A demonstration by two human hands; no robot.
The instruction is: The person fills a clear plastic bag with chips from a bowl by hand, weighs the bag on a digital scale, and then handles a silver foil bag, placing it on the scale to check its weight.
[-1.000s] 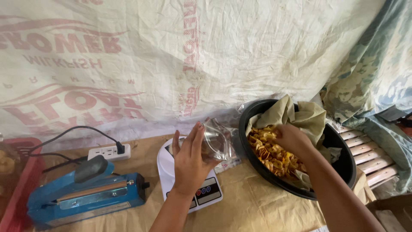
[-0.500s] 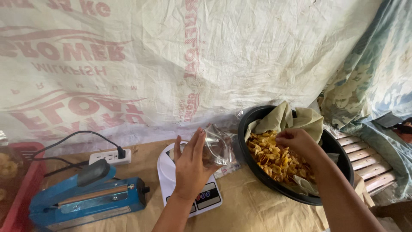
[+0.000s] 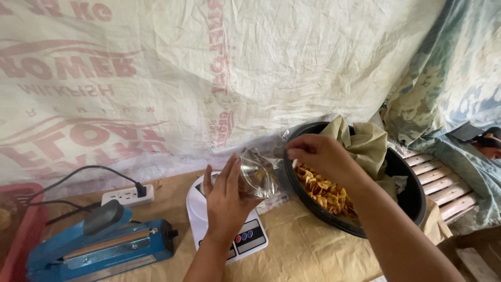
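Note:
My left hand [image 3: 227,201] holds a small clear plastic bag [image 3: 257,173] open above a white digital kitchen scale [image 3: 199,206]. My right hand [image 3: 321,156] hovers with pinched fingers over the rim of a big black basin [image 3: 412,190], just right of the bag's mouth. The basin holds yellow-orange fried chips [image 3: 326,192] on a lining of brown paper [image 3: 368,143]. Whether chips are between the fingers I cannot make out.
A blue heat sealer [image 3: 99,245] with a grey handle sits at the left on brown paper covering the table [image 3: 313,253]. A white power strip [image 3: 128,196] with a black plug lies behind it. A red basket edge [image 3: 15,224] is far left. White sacking hangs behind; wooden slats [image 3: 443,190] at right.
My right hand has lifted out of the chips and moved left to the bag's mouth. My left hand has kept the bag over the scale.

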